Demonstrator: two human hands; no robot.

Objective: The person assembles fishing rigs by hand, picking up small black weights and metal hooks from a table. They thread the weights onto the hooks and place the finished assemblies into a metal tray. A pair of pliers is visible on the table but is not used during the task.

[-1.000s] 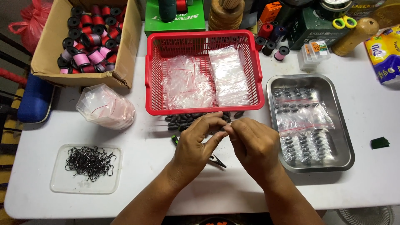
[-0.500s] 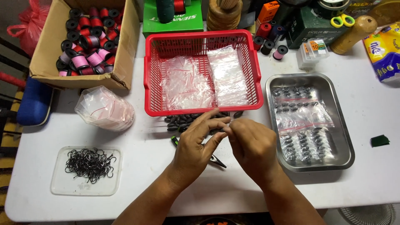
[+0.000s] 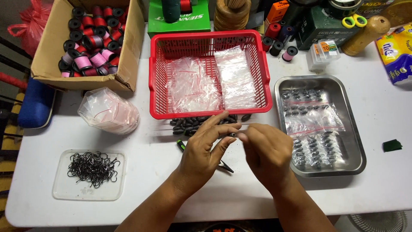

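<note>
We worked over a white tabletop (image 3: pixel 377 180), and going from the biggest things down: a cardboard box (image 3: pixel 128 56) of thread spools sat at the far left, a red plastic basket (image 3: pixel 210 112) holding clear zip bags stood in the middle, and a steel tray (image 3: pixel 356 154) with bagged dark weights lay at the right. A bundle of empty clear bags (image 3: pixel 107 112) rested left of the basket, and a shallow clear lid (image 3: pixel 64 189) held a heap of black hooks (image 3: pixel 92 168) near the front left corner.

Just in front of the basket lay a loose pile of dark oval sinkers (image 3: pixel 189 124). Our left hand (image 3: pixel 201 152) and right hand (image 3: pixel 268 152) met just past that pile, above the tabletop. Between them we held one small dark sinker (image 3: pixel 232 135): the left fingers (image 3: pixel 221 144) were pinched on it from one side, with the other fingers spread apart above, and the right fingers (image 3: pixel 249 136) were closed together at its other end. Whether a line ran through it we could not tell; it was too fine to see. A dark green-tipped tool (image 3: pixel 182 146) lay on the tabletop partly under the left hand.

We judged the step in hand to be fine work on that single sinker, held between both hands. The next move called for steady, small finger motion and a firm pinch, since the piece was smooth and small.
</note>
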